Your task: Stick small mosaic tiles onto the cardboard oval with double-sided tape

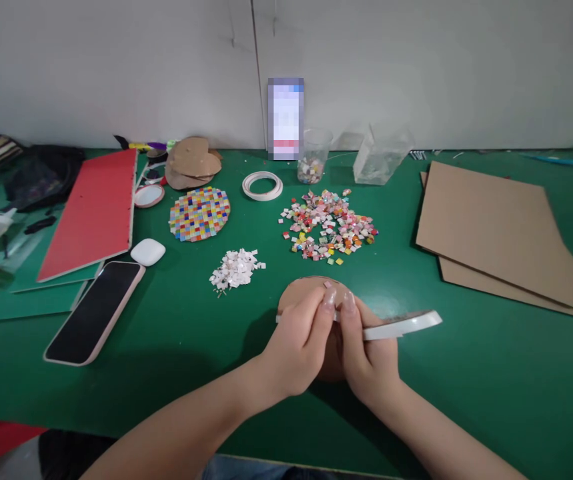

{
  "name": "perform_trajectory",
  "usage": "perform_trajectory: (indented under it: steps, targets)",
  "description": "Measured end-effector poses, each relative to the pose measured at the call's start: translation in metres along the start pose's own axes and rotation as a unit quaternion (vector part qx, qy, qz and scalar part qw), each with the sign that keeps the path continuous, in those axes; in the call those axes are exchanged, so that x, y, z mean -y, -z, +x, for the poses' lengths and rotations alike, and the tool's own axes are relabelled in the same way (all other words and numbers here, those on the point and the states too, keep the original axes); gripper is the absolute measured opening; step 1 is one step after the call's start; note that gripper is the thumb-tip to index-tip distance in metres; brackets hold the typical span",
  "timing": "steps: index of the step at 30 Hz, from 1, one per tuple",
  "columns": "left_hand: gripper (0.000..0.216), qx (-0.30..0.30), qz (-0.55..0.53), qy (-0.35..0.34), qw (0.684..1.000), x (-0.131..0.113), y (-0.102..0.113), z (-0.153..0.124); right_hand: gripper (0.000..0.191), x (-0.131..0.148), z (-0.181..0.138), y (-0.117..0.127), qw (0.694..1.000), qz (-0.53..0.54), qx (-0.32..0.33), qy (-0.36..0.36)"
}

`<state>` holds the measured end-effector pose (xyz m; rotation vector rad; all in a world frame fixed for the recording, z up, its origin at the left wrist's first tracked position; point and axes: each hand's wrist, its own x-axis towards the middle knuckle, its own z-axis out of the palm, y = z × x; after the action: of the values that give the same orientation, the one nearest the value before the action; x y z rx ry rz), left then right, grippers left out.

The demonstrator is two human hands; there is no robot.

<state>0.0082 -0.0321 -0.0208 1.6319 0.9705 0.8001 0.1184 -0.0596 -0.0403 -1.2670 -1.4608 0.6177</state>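
Both hands are drawn together above a round piece of brown cardboard (pixel 296 290) at the front of the table. My right hand (pixel 373 353) is closed around a roll of white tape (pixel 406 325), which juts out to the right, seen nearly edge-on. My left hand (pixel 293 340) is closed, its thumb and fingers pinching the white tape strip beside the right thumb. A bit of the strip shows left of the left hand. The two thumbs nearly touch, and the fingers hide much of the strip and the cardboard.
Beyond the hands lie a pile of coloured tiles (pixel 329 227) and white tiles (pixel 237 270). A mosaic disc (pixel 199 214), another tape roll (pixel 263 186), a plastic cup (pixel 313 160) and a clear box (pixel 381 157) stand behind. Cardboard sheets (pixel 491 233) lie right, a phone (pixel 95 313) left.
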Motion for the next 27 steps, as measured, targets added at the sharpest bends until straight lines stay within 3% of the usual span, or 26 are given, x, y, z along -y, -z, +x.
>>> perform_trajectory:
  steps: [7,12,14,16,18,19,21,24,25,26,27]
  targets:
    - [0.029,-0.002,-0.042,0.011,0.999,0.001,-0.001,0.002,0.026,-0.002,0.003,0.000,1.000,0.002,0.005,-0.010]
    - [0.042,0.015,-0.025,-0.005,1.000,-0.003,0.009,0.003,0.030,-0.002,0.005,-0.001,0.999,0.025,-0.013,-0.036]
    - [0.041,-0.016,0.026,-0.002,1.000,-0.006,0.021,0.000,0.031,-0.004,0.002,-0.003,0.998,0.022,-0.016,-0.052]
    - [0.032,-0.062,0.158,0.008,0.985,-0.007,0.041,-0.007,0.032,-0.005,-0.001,-0.005,0.998,0.018,-0.006,-0.052]
    - [0.034,-0.086,0.327,0.040,0.940,-0.005,0.073,-0.018,0.033,-0.006,-0.003,-0.006,0.999,0.025,0.014,-0.045]
    - [0.035,-0.111,0.412,0.052,0.903,-0.003,0.093,-0.025,0.033,-0.005,-0.003,-0.006,0.998,0.033,0.021,-0.042]
    - [0.039,-0.107,0.564,0.050,0.817,0.002,0.138,-0.041,0.033,-0.003,-0.003,-0.005,0.998,0.051,0.028,-0.039]
    - [0.047,-0.104,0.724,0.103,0.674,0.010,0.202,-0.067,0.034,-0.001,-0.002,-0.003,0.996,0.072,0.019,-0.041]
    - [0.049,-0.113,0.743,0.128,0.647,0.012,0.219,-0.075,0.034,0.000,-0.002,-0.003,0.996,0.077,0.015,-0.045]
    - [0.048,-0.112,0.742,0.150,0.643,0.014,0.232,-0.082,0.035,0.000,-0.002,-0.003,0.995,0.082,0.012,-0.049]
    - [0.048,-0.123,0.719,0.167,0.663,0.016,0.242,-0.088,0.036,0.000,-0.003,-0.003,0.995,0.086,0.011,-0.053]
